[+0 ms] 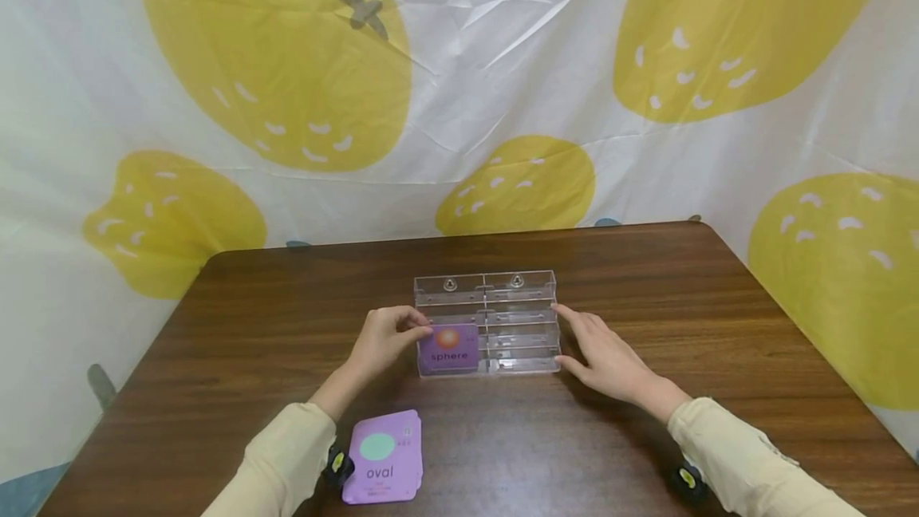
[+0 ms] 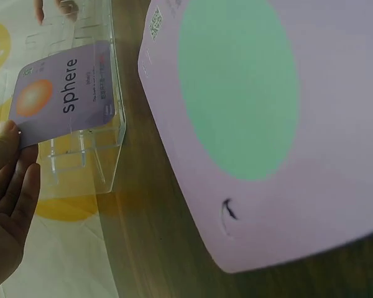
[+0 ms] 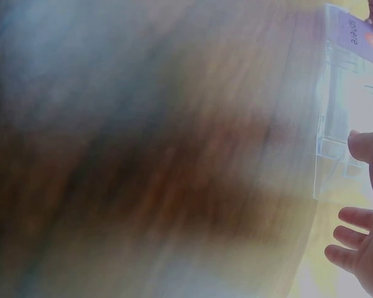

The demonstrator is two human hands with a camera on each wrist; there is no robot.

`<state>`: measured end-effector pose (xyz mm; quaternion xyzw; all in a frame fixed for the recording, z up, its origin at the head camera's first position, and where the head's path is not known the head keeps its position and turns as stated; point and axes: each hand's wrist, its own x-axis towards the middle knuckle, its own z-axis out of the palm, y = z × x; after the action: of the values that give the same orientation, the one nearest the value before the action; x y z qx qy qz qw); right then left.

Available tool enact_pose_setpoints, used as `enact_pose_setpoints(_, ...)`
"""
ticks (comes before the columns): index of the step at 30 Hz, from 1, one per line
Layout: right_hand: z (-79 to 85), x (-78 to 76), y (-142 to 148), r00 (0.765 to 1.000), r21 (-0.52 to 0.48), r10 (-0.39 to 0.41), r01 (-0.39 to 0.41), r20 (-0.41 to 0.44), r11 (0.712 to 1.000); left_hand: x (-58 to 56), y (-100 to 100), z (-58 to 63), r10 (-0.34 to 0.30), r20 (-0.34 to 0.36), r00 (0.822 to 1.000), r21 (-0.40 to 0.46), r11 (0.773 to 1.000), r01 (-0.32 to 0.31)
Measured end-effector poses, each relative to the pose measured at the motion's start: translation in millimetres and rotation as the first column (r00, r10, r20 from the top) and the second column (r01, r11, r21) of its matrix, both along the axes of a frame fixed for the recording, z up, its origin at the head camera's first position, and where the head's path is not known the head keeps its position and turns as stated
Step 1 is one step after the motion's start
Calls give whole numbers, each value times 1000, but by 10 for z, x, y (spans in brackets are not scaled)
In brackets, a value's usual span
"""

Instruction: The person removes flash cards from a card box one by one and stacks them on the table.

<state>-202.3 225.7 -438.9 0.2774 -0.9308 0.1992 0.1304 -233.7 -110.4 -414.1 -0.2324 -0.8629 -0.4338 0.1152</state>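
Note:
A clear plastic card rack [image 1: 522, 340] with two columns of pockets stands on the table. My left hand [image 1: 384, 337] pinches a purple "sphere" card [image 1: 448, 359] by its upper left corner. The lower edge of this card [image 2: 68, 93] sits in the rack's front left pocket, as the left wrist view shows. At the rack's right side is my right hand [image 1: 606, 357], thumb and index finger spread along that edge. Its other fingers [image 3: 348, 237] extend loosely in the right wrist view. Below my left forearm lies a stack of purple cards [image 1: 383, 457], with "oval" and a green oval on top.
The brown wooden table [image 1: 287, 301] reaches back to a white curtain [image 1: 345, 206] printed with yellow fruit. Dark wrist devices sit under both cuffs, the left one [image 1: 337, 465] overlapping the card stack's edge in the head view.

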Motion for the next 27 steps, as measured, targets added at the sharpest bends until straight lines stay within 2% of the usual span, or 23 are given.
enact_pose_setpoints(8,-15,-6,3,1000,-1,0,0,4,1000,-3,-8,-1,-17,-30,999,-23,1000,17)
enact_pose_setpoints(14,-13,3,3,1000,4,0,0,10,1000,-7,8,-3,-2,-55,998,-13,1000,1)
enact_pose_setpoints(23,-10,-2,1,1000,1,1,-1,8,1000,-58,18,-42,39,78,996,102,994,-47)
enact_pose_setpoints(26,-10,-10,5,1000,4,0,0,19,1000,-64,25,-26,40,103,994,143,988,-54)
enact_pose_setpoints(27,-10,-10,7,1000,6,-1,1,23,1000,-38,39,25,41,122,992,155,986,-60)
